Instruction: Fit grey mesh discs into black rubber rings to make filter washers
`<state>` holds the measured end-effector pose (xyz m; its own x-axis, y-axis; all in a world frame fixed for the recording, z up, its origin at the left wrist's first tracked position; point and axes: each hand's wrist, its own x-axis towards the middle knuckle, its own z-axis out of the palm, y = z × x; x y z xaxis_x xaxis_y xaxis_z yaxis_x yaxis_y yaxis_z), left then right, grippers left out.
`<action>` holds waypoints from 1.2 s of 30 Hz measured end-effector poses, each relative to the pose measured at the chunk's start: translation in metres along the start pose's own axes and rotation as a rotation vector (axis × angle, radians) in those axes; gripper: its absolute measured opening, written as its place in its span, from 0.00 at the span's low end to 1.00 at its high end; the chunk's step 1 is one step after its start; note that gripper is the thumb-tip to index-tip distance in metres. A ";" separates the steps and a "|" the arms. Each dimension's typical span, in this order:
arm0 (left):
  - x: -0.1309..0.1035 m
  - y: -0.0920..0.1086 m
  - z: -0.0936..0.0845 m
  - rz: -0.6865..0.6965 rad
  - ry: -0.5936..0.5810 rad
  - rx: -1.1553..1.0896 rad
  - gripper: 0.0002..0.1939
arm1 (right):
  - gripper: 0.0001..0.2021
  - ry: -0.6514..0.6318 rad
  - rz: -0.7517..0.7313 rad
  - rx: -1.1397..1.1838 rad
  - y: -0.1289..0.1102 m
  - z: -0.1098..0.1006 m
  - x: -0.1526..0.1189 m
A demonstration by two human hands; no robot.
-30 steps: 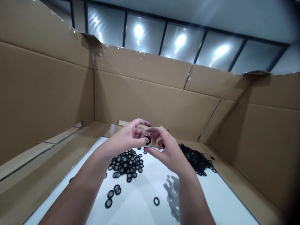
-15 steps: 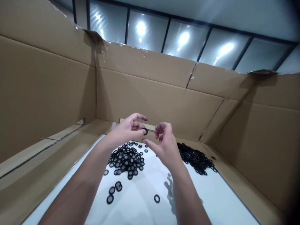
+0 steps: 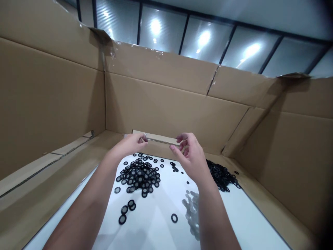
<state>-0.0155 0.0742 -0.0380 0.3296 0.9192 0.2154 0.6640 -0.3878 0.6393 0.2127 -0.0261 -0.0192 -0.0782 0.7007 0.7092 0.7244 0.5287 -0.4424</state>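
Note:
My left hand (image 3: 134, 143) hovers above the far edge of a heap of black rings with grey mesh-like centres (image 3: 140, 177). Its fingers are curled in towards the thumb; whatever they pinch, if anything, is hidden. My right hand (image 3: 191, 152) is raised to the right of it, fingers bent and apart from the thumb, with nothing visible between them. A pile of plain black rings (image 3: 222, 176) lies beyond my right forearm, partly covered by it. Translucent discs (image 3: 191, 211) lie beside that forearm.
High cardboard walls (image 3: 161, 100) surround the white work surface (image 3: 153, 222). One black ring (image 3: 174, 218) lies alone near the front. Several grey-centred rings (image 3: 124, 209) sit in front of the left heap. Small black pieces (image 3: 174, 167) are scattered between the piles.
My left hand has moved left, away from my right hand, and its fingers have curled in. The black ring at its fingertips no longer shows. My right hand has shifted slightly right.

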 end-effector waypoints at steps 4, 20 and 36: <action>-0.006 0.008 -0.004 0.030 -0.001 -0.001 0.15 | 0.11 0.094 0.026 -0.027 0.017 -0.024 0.001; -0.045 0.077 0.102 0.504 -0.687 0.318 0.16 | 0.15 -0.377 0.504 -0.617 0.219 -0.059 -0.093; -0.053 0.074 0.176 0.535 -0.983 0.585 0.13 | 0.16 -0.368 0.571 -0.843 0.221 -0.044 -0.115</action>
<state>0.1345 -0.0149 -0.1315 0.8400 0.2980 -0.4535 0.4082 -0.8977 0.1662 0.4116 -0.0107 -0.1744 0.3209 0.9142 0.2476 0.9459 -0.3225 -0.0353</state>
